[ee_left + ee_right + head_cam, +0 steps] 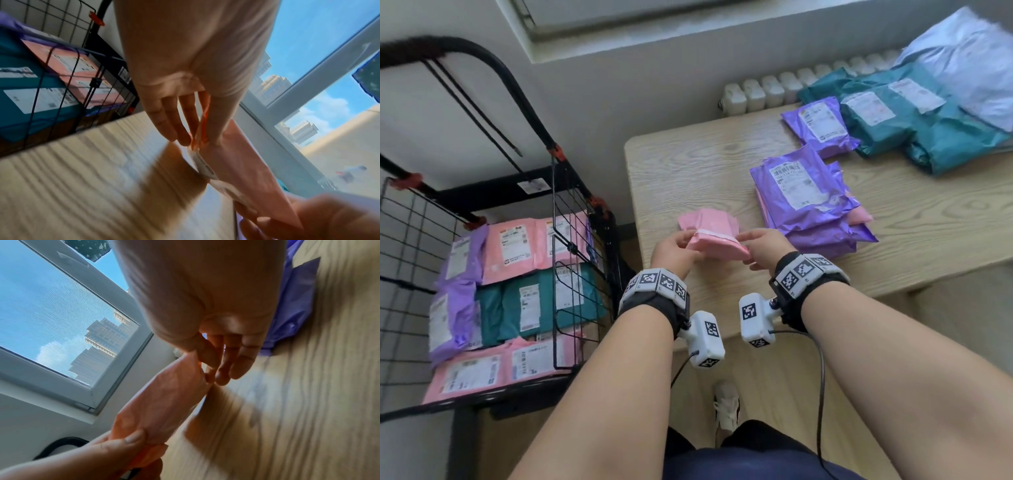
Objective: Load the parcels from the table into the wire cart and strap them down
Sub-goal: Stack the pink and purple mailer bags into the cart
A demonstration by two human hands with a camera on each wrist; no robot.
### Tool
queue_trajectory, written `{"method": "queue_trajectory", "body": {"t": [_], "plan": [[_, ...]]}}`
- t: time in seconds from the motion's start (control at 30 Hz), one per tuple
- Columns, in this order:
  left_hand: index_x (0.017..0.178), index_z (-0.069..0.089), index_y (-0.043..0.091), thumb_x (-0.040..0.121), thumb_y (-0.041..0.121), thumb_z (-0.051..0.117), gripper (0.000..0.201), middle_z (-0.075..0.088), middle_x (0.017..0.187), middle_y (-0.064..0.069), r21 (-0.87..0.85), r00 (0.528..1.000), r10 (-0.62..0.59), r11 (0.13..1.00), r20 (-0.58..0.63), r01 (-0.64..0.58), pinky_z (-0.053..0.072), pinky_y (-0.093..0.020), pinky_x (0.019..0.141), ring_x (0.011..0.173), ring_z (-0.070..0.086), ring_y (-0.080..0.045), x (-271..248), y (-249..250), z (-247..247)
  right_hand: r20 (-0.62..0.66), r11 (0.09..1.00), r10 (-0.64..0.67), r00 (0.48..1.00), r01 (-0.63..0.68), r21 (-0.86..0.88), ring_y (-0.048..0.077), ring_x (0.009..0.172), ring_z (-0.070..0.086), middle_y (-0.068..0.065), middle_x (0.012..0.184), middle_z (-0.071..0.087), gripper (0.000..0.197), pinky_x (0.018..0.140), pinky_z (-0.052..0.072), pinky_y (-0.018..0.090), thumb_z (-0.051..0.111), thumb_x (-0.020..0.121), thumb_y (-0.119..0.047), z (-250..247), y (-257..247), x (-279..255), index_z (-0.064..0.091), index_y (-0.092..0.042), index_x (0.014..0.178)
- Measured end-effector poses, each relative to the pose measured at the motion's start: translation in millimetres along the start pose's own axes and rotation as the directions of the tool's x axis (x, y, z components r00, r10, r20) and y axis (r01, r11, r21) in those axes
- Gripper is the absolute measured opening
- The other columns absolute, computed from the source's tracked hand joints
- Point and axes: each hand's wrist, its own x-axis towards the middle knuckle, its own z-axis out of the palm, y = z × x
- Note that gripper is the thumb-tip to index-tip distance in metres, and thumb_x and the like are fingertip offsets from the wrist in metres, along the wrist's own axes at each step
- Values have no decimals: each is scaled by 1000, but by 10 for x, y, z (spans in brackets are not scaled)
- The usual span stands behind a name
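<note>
2 hands lift 1 pink parcel (pixel 717 245) just above the near left corner of the table (pixel 688 164): the left hand (pixel 674 248) pinches its left end, the right hand (pixel 763 248) pinches its right end. To do this step well, I think both pinches should stay firm and the parcel level while it travels left over the rim of the wire cart (pixel 571 219). I count about 8 parcels in the cart; on the table 1 more small pink stack (pixel 695 217), at least 3 purple, about 3 teal, 1 white.
</note>
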Motion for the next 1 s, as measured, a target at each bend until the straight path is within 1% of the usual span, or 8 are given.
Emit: {"method": "queue_trajectory", "body": {"t": [0.2, 0.3, 0.4, 0.5, 0.67, 0.83, 0.93, 1.0], "plan": [[88, 73, 17, 86, 24, 69, 8, 67, 75, -3, -90, 992, 66, 993, -110, -76, 53, -21, 69, 67, 59, -12, -61, 69, -560, 99, 987, -104, 990, 90, 136, 17, 74, 56, 6, 77, 59, 27, 66, 49, 25, 58, 85, 10, 202, -395, -193, 67, -7, 104], [73, 69, 8, 89, 37, 64, 33, 64, 67, -5, -79, 974, 91, 991, -208, -110, 45, -10, 49, 57, 53, -11, -87, 49, -856, 99, 970, -201, 975, 184, 161, 12, 67, 54, 1, 76, 61, 18, 64, 46, 22, 65, 87, -5, 425, -567, -309, 66, -10, 103], [68, 66, 9, 88, 51, 57, 48, 67, 72, -9, -55, 957, 83, 993, -278, -102, 46, -24, 68, 64, 55, -15, -137, -17, -1172, 135, 966, -240, 961, 223, 130, 14, 81, 64, 1, 89, 70, 22, 68, 49, 24, 69, 86, -15, 694, -698, -387, 68, -11, 108], [76, 64, 12, 85, 57, 58, 46, 60, 77, -3, -123, 957, 31, 990, -290, -69, 40, -28, 67, 70, 52, -18, -224, -184, -1512, 171, 964, -249, 953, 226, 144, 15, 84, 65, 3, 92, 71, 17, 72, 51, 27, 65, 90, -18, 1040, -818, -494, 69, -10, 104], [108, 68, 15, 80, 34, 74, 35, 72, 101, 0, -241, 967, -106, 969, -230, 49, 55, -40, 87, 94, 68, -20, -457, -720, -2135, 212, 957, -188, 959, 130, 259, 16, 67, 56, 5, 74, 60, 14, 59, 47, 24, 54, 96, -12, 1776, -1038, -700, 63, -5, 88], [109, 70, 12, 87, 21, 67, 24, 72, 98, -3, -135, 947, -111, 988, -301, 73, 55, -32, 77, 84, 67, -19, -614, -1198, -2824, 173, 956, -101, 980, 47, 290, 15, 58, 54, 4, 68, 57, 19, 48, 45, 22, 54, 96, -14, 2521, -1203, -856, 58, -8, 78], [101, 71, 13, 91, 19, 60, 16, 71, 92, -3, 22, 923, -61, 997, -379, 75, 58, -36, 77, 82, 68, -23, -665, -1371, -3206, 106, 973, -131, 986, 107, 205, 18, 71, 63, 8, 85, 64, 8, 54, 51, 24, 55, 92, -7, 2915, -1294, -995, 60, -10, 97], [91, 71, 16, 92, 13, 55, 17, 71, 98, -6, 146, 912, -1, 987, -410, 67, 56, -33, 67, 76, 67, -22, -678, -1451, -3430, 48, 974, -202, 978, 195, 117, 21, 81, 66, 10, 94, 65, 22, 63, 54, 28, 58, 89, -6, 3158, -1349, -1101, 57, -10, 112]]}}
